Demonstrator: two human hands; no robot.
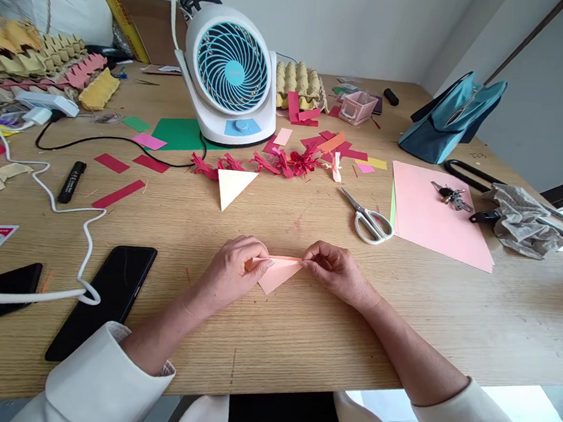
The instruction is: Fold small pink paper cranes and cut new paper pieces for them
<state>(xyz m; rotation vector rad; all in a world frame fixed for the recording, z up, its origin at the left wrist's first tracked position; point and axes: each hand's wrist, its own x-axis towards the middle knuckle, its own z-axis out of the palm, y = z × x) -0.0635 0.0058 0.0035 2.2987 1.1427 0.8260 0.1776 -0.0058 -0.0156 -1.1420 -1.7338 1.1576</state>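
Observation:
A small folded pink paper triangle [279,276] points toward me near the middle of the table, its long edge away from me. My left hand [241,265] pinches its left corner between thumb and fingers. At the right corner, my right hand [331,271] pinches the same edge. Beyond my hands lies a cream paper triangle [234,186], beside a row of crinkled red paper pieces [284,163]. White-handled scissors [368,221] rest to the right, partly open, next to a stack of pink paper sheets [439,217].
A white fan [233,71] stands at the back. Black phones [104,300], a marker [72,182] and a white cable [88,238] lie left. Keys [452,197] sit on the pink sheets. A teal bag [449,121] is at the back right. The table's front edge [287,389] is near me.

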